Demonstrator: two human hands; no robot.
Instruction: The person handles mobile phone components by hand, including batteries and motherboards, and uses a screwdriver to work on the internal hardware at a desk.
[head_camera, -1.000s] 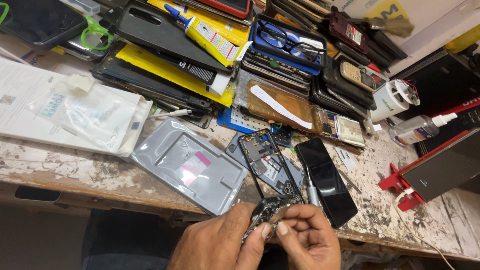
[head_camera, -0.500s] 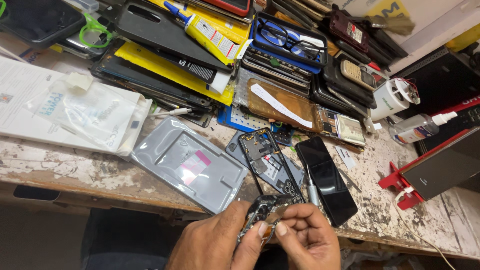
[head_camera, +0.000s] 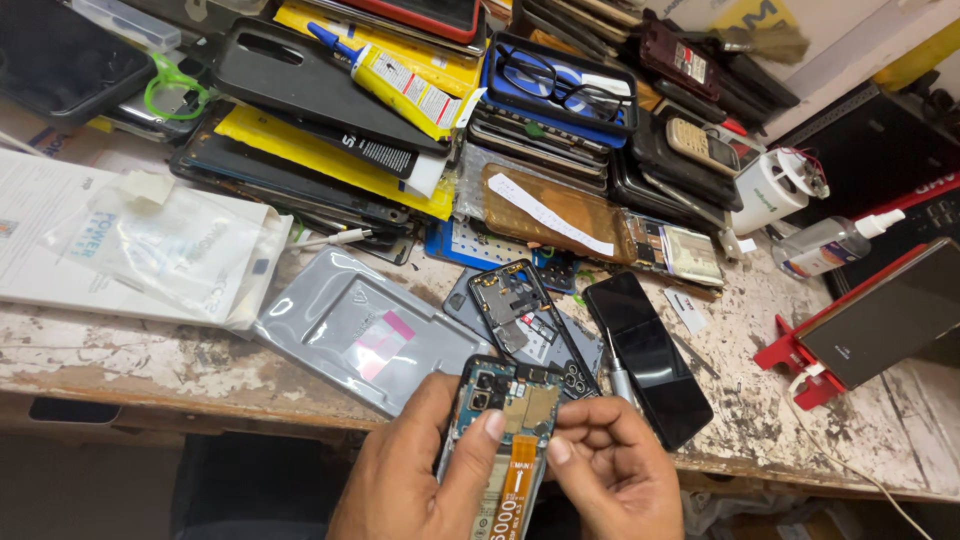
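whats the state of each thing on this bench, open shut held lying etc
opened phone: back off, circuit board and battery bare, held in both hands
left hand: thumb on the board
right hand: fingertips at the board
phone frame: stripped, lying flat
black screen panel: dark, lying flat
glue tube: capped, lying on the pile
white bottle: capped, on its side

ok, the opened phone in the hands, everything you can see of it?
The opened phone has its back off: green circuit board, camera modules at top left, an orange flex strip down the middle over the battery. It is held tilted over the bench edge. The left hand grips its left side, thumb on the board; the right hand pinches at the right edge.
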